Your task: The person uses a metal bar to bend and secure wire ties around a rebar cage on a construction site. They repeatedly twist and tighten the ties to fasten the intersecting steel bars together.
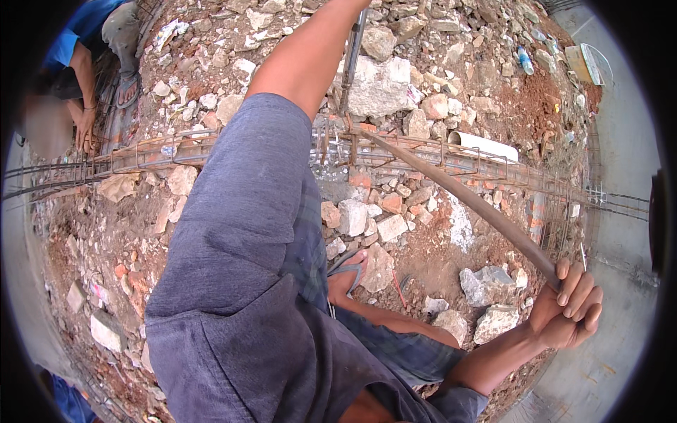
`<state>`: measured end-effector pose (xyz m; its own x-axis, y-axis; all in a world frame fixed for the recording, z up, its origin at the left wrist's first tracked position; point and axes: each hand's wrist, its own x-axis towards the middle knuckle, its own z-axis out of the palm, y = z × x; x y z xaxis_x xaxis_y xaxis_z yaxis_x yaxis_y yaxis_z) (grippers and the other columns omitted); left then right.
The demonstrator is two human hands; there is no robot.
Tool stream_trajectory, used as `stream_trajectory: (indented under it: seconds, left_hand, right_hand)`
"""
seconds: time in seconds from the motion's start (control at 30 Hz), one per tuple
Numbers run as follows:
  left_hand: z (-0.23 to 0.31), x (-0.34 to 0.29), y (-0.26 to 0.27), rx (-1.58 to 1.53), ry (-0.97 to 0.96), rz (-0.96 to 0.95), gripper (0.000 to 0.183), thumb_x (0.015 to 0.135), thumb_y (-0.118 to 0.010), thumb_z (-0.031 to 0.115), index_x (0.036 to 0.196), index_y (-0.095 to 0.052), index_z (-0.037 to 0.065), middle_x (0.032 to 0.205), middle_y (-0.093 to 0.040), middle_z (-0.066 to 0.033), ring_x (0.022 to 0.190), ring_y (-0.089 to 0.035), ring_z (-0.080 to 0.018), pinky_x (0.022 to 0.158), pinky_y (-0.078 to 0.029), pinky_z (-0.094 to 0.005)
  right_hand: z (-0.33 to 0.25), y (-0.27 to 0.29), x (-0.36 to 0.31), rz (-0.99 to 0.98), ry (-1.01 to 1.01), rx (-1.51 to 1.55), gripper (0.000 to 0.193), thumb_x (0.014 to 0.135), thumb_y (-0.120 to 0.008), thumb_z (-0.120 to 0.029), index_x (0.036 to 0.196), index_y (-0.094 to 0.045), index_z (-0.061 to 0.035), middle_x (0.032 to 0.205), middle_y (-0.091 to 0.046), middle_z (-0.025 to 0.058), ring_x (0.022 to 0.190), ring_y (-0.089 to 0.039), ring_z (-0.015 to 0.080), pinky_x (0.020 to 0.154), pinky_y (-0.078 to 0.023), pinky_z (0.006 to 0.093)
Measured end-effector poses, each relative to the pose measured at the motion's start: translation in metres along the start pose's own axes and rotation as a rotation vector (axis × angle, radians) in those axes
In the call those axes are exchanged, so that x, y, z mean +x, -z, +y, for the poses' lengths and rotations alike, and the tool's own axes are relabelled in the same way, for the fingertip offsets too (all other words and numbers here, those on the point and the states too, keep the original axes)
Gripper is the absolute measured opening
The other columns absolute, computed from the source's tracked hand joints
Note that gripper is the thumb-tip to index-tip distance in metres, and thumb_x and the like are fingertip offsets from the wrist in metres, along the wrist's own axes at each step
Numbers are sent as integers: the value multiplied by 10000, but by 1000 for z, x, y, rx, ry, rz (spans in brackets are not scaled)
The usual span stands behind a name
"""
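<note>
A long brown wooden handle (465, 194) slants across the right half of the head view. My right hand (568, 307) is closed around its near end, low on the right. The handle's far end meets a long rebar cage (409, 146) near the middle. My left arm (307, 63) reaches forward over the cage and leaves at the upper edge, so the left hand is out of sight. Beside that forearm stands a narrow dark metal bar (350, 63), its lower end close to the cage; what holds its upper end is hidden.
Broken stones and rubble cover the ground, with a large pale block (377, 84) ahead. A white pipe (486, 146) lies against the cage. At far left a co-worker's hand (84, 130) is by the rebar. A plastic bottle (525, 60) and a bucket (584, 65) are at upper right.
</note>
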<state>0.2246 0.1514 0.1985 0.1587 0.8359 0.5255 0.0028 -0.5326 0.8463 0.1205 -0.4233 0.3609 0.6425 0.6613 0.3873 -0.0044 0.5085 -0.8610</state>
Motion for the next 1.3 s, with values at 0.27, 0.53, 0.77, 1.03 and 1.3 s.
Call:
stream_trajectory:
  seconds: [0.27, 0.53, 0.77, 1.03, 1.3]
  left_hand:
    - [-21, 14, 90, 20, 58, 201, 506, 951, -648, 524, 1027, -681, 25, 993, -732, -228, 981, -675, -429, 865, -523, -490]
    - [-36, 16, 127, 173, 28, 286, 475, 964, -637, 460, 1131, -704, 20, 1176, -698, -260, 1109, -644, -425, 926, -508, -469]
    - [-107, 38, 121, 1247, -464, 169, 404, 865, -657, 253, 1219, -645, 58, 1172, -649, -152, 1176, -588, -334, 1045, -461, -426]
    - [-115, 54, 76, 711, -250, 207, 428, 959, -588, 365, 1220, -637, 29, 1240, -649, -241, 1196, -577, -415, 1035, -451, -464]
    - [-83, 36, 81, 417, 30, 237, 489, 991, -537, 417, 1281, -601, 28, 1138, -696, -293, 1062, -657, -488, 908, -514, -542]
  right_hand:
    - [7, 4, 24, -44, -2, 65, 395, 1021, -570, -315, 665, -444, -196, 627, -451, -27, 694, -448, 146, 857, -374, 395]
    - [16, 17, 47, -56, 3, 135, 402, 1006, -571, -293, 643, -423, -203, 609, -443, -31, 676, -433, 147, 836, -373, 376]
    - [26, 40, 75, -70, -29, 204, 396, 1005, -535, -284, 636, -415, -202, 592, -417, -37, 667, -424, 135, 807, -371, 361]
    - [29, 47, 93, -108, -62, 238, 381, 1007, -526, -295, 652, -427, -199, 610, -426, -48, 666, -427, 130, 810, -368, 355]
    - [21, -4, 71, -208, -36, 105, 390, 1035, -525, -389, 692, -445, -221, 662, -460, -51, 684, -440, 126, 850, -384, 381]
